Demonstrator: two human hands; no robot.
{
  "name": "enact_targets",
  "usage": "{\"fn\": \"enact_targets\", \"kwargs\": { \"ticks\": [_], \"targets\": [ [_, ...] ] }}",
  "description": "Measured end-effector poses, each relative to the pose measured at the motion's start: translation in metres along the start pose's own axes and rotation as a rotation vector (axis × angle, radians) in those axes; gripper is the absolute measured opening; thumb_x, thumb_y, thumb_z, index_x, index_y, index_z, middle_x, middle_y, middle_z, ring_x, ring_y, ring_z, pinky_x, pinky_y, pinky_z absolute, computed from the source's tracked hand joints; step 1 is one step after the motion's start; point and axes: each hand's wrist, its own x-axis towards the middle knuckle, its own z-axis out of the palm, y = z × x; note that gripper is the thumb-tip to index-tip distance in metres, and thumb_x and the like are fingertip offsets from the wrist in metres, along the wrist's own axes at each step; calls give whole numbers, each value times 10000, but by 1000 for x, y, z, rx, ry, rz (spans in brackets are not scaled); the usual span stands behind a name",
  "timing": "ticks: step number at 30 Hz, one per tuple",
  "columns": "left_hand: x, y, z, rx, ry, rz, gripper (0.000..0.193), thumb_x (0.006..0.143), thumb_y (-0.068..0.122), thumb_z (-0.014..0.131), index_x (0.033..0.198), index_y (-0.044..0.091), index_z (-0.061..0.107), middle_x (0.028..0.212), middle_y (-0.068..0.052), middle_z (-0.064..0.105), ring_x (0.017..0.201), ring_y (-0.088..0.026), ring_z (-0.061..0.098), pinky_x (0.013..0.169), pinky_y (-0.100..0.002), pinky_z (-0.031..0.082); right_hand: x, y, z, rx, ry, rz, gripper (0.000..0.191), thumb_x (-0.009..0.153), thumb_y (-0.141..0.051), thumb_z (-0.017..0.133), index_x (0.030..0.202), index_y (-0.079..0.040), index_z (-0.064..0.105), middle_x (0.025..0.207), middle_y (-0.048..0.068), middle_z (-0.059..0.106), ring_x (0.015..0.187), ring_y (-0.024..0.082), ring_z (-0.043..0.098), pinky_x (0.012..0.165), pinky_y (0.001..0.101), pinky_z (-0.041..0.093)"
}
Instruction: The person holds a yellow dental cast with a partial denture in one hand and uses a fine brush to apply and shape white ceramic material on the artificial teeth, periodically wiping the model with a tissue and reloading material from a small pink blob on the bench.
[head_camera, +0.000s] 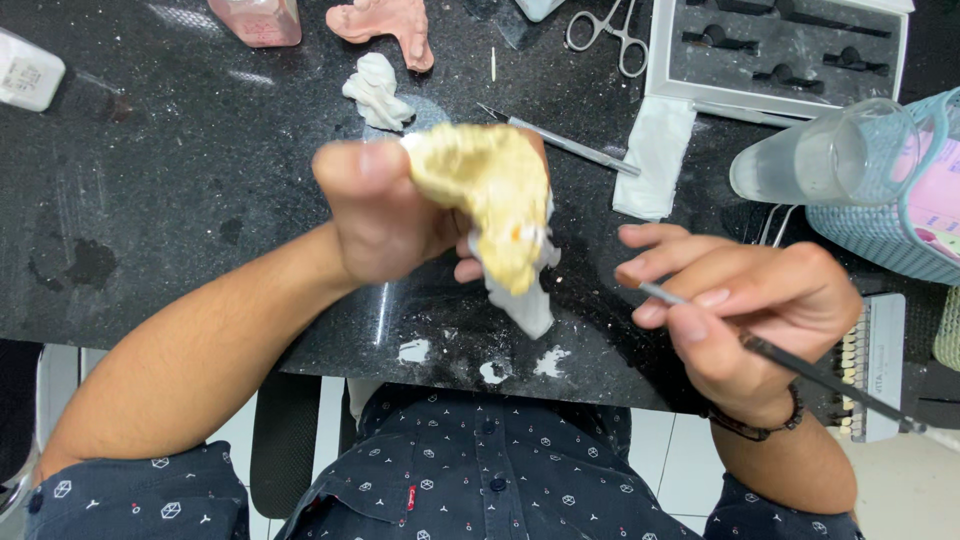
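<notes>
Head view: left hand (385, 215) grips a yellow plaster dental cast (490, 200) with white tissue, above the black speckled desk (180, 180); cast's long axis runs upper-left to lower-right. Right hand (755, 300) pinches a thin metal instrument (800, 370), tip pointing left. White labelled box (28, 70) at far-left edge

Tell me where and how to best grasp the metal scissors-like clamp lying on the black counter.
Grip the clamp by its two ring handles, coming from above. The rings lie flat and open toward the person, with bare counter around them; its jaws run off the top edge.
</notes>
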Motion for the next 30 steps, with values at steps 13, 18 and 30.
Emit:
{"fn": "enact_targets", "kwargs": {
  "ticks": [13,18,30],
  "targets": [
    [1,1,-45,-69,55,353,903,908,745,392,1399,1,537,1271,-143,595,1146,-289,612,1013,-479,524,1,22,-15,63,153,-41,191,1050,14,686,999,-35,509,824,189,703,816,261,743,901,429,608],
    [10,0,-41,271,142,426,772,1078,685,406,1415,-8,465,1378,-157,541,1317,-289,542,1138,-515,493,4,23,-9,50,115,-32,189,1049,13,679,1000,-42,505,829,175,705,825,249,744,941,444,645],
    [15,8,-12,-59,211,296,860,1048,680,252,1381,-47,567,1028,-134,615,780,-215,593,646,-371,491,7,6,-2,-72,-13,25,169,994,69,719,1035,1,571,946,203,729,913,272,762,875,402,651]
  ]
}}
